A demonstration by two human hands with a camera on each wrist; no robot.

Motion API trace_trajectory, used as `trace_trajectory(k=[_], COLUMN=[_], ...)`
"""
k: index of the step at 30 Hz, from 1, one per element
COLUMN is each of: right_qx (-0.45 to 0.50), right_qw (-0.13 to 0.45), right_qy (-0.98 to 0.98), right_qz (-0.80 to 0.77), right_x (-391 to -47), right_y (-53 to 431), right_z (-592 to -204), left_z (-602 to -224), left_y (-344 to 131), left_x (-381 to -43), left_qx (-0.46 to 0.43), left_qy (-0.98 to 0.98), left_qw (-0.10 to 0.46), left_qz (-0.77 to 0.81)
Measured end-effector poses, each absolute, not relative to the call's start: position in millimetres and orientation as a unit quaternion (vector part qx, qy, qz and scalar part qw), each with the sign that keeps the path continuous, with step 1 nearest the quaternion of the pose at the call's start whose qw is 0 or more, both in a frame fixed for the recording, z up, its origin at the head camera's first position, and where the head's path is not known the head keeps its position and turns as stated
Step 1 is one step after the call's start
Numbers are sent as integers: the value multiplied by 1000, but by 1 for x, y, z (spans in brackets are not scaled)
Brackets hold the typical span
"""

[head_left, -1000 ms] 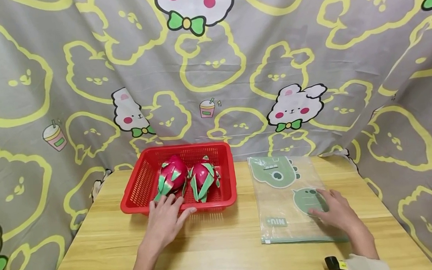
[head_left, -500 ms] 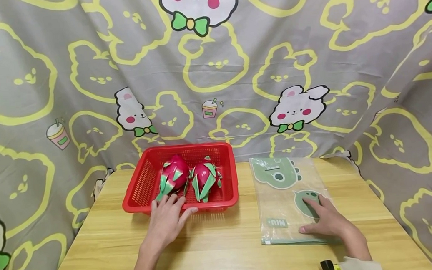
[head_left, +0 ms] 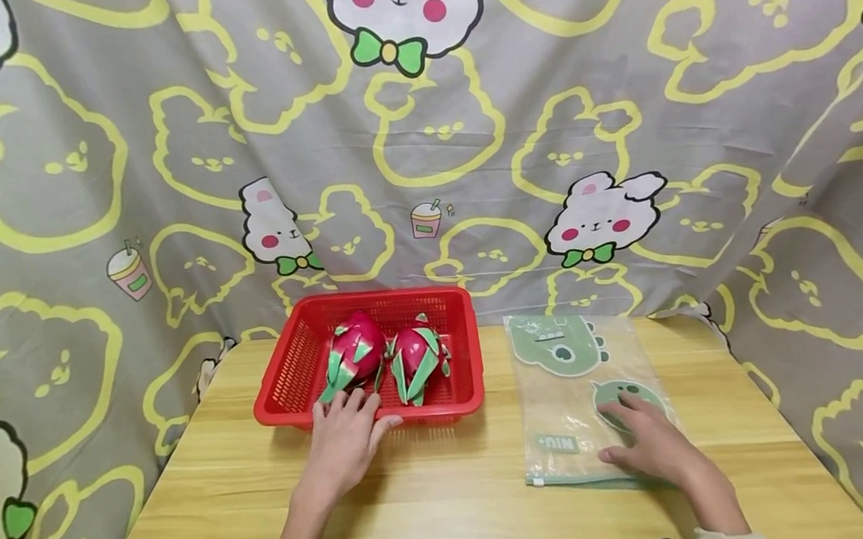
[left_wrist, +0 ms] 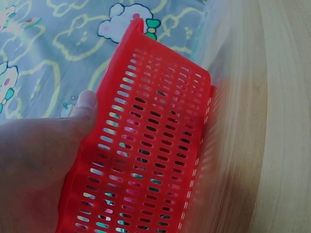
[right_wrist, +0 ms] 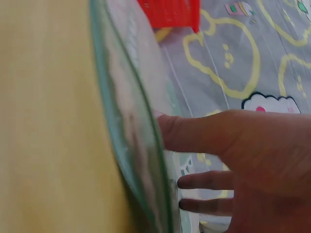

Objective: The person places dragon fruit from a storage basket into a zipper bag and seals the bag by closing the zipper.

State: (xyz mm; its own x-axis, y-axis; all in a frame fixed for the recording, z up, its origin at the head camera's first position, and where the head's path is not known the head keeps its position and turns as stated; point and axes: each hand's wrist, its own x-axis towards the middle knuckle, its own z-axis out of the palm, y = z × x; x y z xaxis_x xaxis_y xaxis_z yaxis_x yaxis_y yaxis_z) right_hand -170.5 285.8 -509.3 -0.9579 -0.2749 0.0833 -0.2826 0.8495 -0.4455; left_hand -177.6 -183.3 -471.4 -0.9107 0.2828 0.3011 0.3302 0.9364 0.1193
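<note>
The right hand (head_left: 658, 447) has slid back along the clear zip bag (head_left: 586, 396) toward its near edge, at about 6 o'clock of the bag. It now lies flat on the lower right part, fingers straight and spread, the thumb pointing toward the small "NIU" label. In the right wrist view the hand (right_wrist: 243, 160) presses the film down just beside the green zipper strip (right_wrist: 127, 127), fingers extended and holding nothing. Judging from that shift, the hand seems to be settling on the bag's opening end, pinning it rather than lifting it.

The left hand (head_left: 346, 447) has hardly moved. It rests against the near rim of the red basket (head_left: 280, 414), fingers relaxed and straight, their tips over the edge beside the left dragon fruit (head_left: 355, 354). Whether they touch the fruit I cannot tell. The left wrist view shows the thumb (left_wrist: 85, 109) laid against the slotted wall of the basket (left_wrist: 160, 145), with no grip closed round it.

The two dragon fruits lie side by side in the basket, the right one (head_left: 417, 358) close against the left. The basket sits at about 10 o'clock on the bench (head_left: 454, 485), the bag at about 2 o'clock, the two well apart. Neither fruit has been lifted.
</note>
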Motion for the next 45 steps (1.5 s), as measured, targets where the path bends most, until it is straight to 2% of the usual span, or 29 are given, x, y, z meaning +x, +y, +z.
trace_trajectory(k=[5, 12, 15, 28, 38, 41, 45], right_qx=[178, 193, 188, 247, 210, 192, 190], right_qw=[24, -73, -88, -8, 42, 76, 153], right_qy=[-956, -946, -948, -945, -957, -958, -948], right_qz=[234, 250, 241, 214, 195, 201, 205], right_x=[-159, -143, -140, -138, -136, -136, -138], right_y=[279, 273, 271, 266, 270, 271, 273], right_z=[-509, -503, -502, -507, -507, -504, -495], left_z=[-472, -472, -472, -471, -471, -470, -470], left_y=[-181, -183, -183, -184, -185, -184, -184], left_x=[-178, -177, -177, -176, -176, -176, -176], left_qx=[-159, -165, -168, -164, -164, -164, -165], left_qy=[-972, -972, -972, -973, -971, -971, -971], left_qw=[151, 145, 144, 135, 140, 137, 139], left_qz=[-79, -82, -83, -94, -100, -102, -104])
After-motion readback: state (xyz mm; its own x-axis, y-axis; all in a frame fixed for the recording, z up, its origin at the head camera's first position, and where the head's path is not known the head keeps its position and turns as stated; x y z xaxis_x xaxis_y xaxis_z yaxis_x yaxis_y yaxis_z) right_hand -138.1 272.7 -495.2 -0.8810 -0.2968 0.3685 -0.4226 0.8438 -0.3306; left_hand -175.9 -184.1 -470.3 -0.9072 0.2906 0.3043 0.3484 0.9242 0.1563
